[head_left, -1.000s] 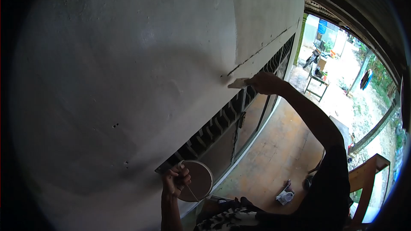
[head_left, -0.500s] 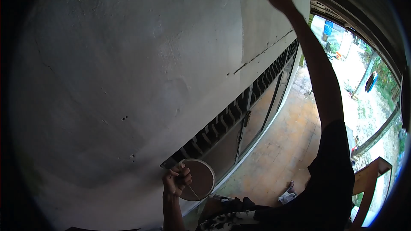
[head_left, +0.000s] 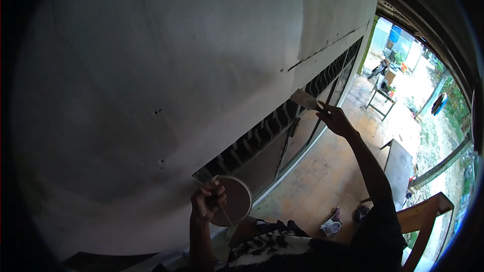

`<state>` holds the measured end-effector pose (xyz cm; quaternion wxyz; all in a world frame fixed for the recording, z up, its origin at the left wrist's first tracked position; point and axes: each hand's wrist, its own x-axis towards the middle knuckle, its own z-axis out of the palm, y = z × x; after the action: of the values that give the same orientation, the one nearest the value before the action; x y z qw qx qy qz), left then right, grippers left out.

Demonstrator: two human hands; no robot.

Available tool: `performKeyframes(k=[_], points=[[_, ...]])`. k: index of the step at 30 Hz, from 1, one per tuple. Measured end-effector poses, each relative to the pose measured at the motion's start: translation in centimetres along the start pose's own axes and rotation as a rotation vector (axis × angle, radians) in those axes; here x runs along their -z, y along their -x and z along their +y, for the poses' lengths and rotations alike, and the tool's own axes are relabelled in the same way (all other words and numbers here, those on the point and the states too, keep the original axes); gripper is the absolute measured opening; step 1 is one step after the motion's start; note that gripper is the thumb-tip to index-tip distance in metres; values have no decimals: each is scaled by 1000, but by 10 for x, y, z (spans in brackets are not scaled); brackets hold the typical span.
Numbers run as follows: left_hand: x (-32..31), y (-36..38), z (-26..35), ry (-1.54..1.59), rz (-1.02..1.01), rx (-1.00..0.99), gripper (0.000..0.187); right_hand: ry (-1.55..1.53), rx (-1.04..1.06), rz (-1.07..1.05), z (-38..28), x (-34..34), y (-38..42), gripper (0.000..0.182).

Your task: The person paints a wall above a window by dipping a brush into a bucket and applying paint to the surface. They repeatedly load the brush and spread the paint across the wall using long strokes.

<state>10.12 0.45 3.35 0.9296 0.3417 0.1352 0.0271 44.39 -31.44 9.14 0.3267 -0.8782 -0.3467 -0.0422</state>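
Observation:
My left hand (head_left: 207, 201) is closed round the wire handle of a round bucket (head_left: 250, 196), which hangs close to the wall at the bottom of the view. Brownish-grey liquid seems to fill the bucket's mouth. Stretched out to the right, my right hand (head_left: 335, 121) grips a wide flat paintbrush (head_left: 304, 99) by its handle. The bristle end points left and overlaps the lower edge of the grey wall (head_left: 217, 65), just above the dark vent grille (head_left: 269, 131). A long crack runs across the wall above the brush.
Glass panels sit below the grille, over a tiled floor (head_left: 312, 176). A wooden frame (head_left: 423, 216) stands close by at the lower right. Farther off are a bench (head_left: 399, 163) and a small table (head_left: 381, 95). White-looking items (head_left: 331, 226) lie on the floor.
My right hand has come down from the top of the wall to the grille's edge, bringing the brush into clear view. My left hand still holds the bucket in nearly the same place.

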Motion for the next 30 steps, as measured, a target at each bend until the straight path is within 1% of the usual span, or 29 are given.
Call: performKeyframes(k=[1, 2, 3, 4, 5, 6, 7, 8, 9, 11, 12, 13, 15, 16, 17, 18, 19, 20, 22, 23, 24, 25, 27, 28, 30], points=[[-2, 2, 2, 5, 30, -1, 33, -7, -5, -123, -22, 0, 13, 42], [-4, 2, 4, -26, -6, 2, 33, -25, -6, -147, -40, -4, 25, 42], [-5, 3, 7, -56, -44, 7, 33, 47, 195, -177, -58, -9, 35, 36], [-7, 3, 9, -54, -18, 13, 33, 115, 398, -200, -77, -12, 44, 30], [-9, 4, 12, -77, -68, 8, 33, 93, 396, -218, -100, -12, 52, 30], [-11, 6, 13, -97, -117, 4, 34, 201, 455, -302, -125, -12, 59, 24], [-13, 8, 13, -93, -92, 10, 34, 309, 517, -383, -144, -16, 64, 19], [-16, 8, 14, -101, -99, -12, 34, 418, 579, -400, -155, -23, 68, 15], [-18, 9, 15, -109, -110, -37, 34, 405, 583, -410, -163, -33, 70, 15], [-20, 9, 17, -101, -107, -30, 33, 473, 693, -406, -178, -51, 73, 16], [-21, 9, 17, -91, -118, -26, 32, 467, 694, -414, -185, -61, 74, 16], [-21, 9, 16, -87, -112, -24, 32, 483, 729, -444, -192, -72, 74, 16], [-22, 6, 14, -17, -182, -39, 34, 519, 801, -500, -204, -95, 72, 17], [-19, 4, 13, 5, -167, -36, 33, 517, 805, -504, -209, -109, 72, 17], [-20, 4, 11, 9, -160, -38, 33, 595, 793, -606, -215, -124, 72, 18], [-22, 3, 9, 4, -92, -42, 33, 672, 779, -707, -220, -136, 74, 19], [-23, 3, 9, -3, -23, -47, 33, 668, 784, -712, -226, -144, 76, 19], [-22, 3, 9, 0, -18, -49, 33, 640, 782, -679, -230, -150, 78, 19], [-17, -1, 9, -1, -127, -42, 28, 612, 781, -650, -226, -168, 81, 20], [-16, -1, 8, -1, -182, -38, 25, 488, 805, -526, -217, -186, 83, 25], [-17, 0, 8, 2, -180, -38, 25, 364, 825, -401, -209, -201, 84, 30], [-20, 2, 9, 6, -179, -20, 25, 364, 827, -403, -206, -212, 84, 30], [-25, 5, 10, 13, -176, -4, 24, 419, 917, -263, -201, -231, 85, 33], [-27, 6, 9, 8, -143, -1, 27, 419, 919, -265, -196, -242, 86, 33], [-28, 6, 8, 4, -109, 2, 30, 288, 853, -239, -191, -259, 90, 28]])
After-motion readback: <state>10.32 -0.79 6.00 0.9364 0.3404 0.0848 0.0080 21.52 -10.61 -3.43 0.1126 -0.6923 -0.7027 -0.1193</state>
